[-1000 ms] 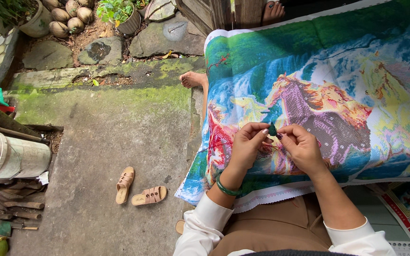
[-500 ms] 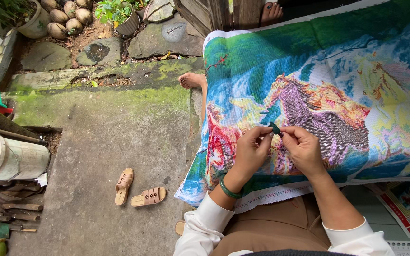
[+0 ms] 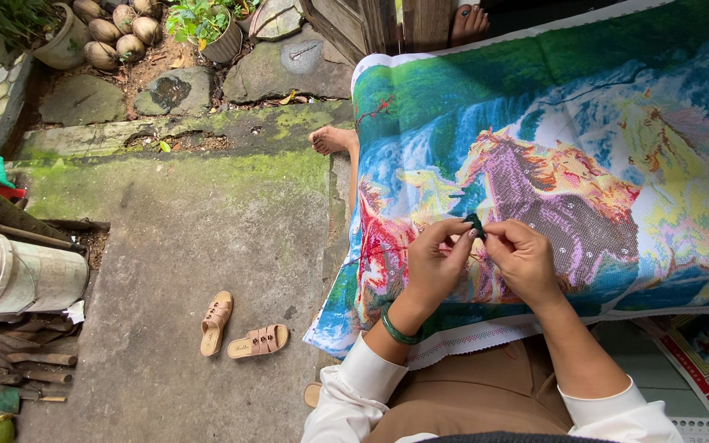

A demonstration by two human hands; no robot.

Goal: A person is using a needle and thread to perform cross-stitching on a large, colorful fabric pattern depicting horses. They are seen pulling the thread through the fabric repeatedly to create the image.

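While both hands meet over the lap, a small dark green bundle of thread [image 3: 475,226] is pinched between them, just above the middle of a large cross-stitch canvas printed with horses and a waterfall in blues, greens, purples and yellows [image 3: 617,148]. The left hand [image 3: 439,267] closes its fingertips on the near side of the thread, and a green bangle [image 3: 395,330] circles its wrist. The right hand [image 3: 524,262] grips the thread from the other side, thumb and forefinger pressed together, the other fingers curled. Both hands hover just over the purple horse on the cloth. The canvas drapes across tan trousers [image 3: 478,394], and white sleeves [image 3: 354,394] show at both forearms. A bare foot [image 3: 331,139] pokes out past the cloth's left edge onto a mossy concrete floor [image 3: 174,238]. Further left on that floor lie two tan sandals [image 3: 235,332], well apart from the hands, and a white plastic bucket [image 3: 18,275] on its side. Potted green plants [image 3: 207,25] and round stones [image 3: 116,37] sit along the far edge.
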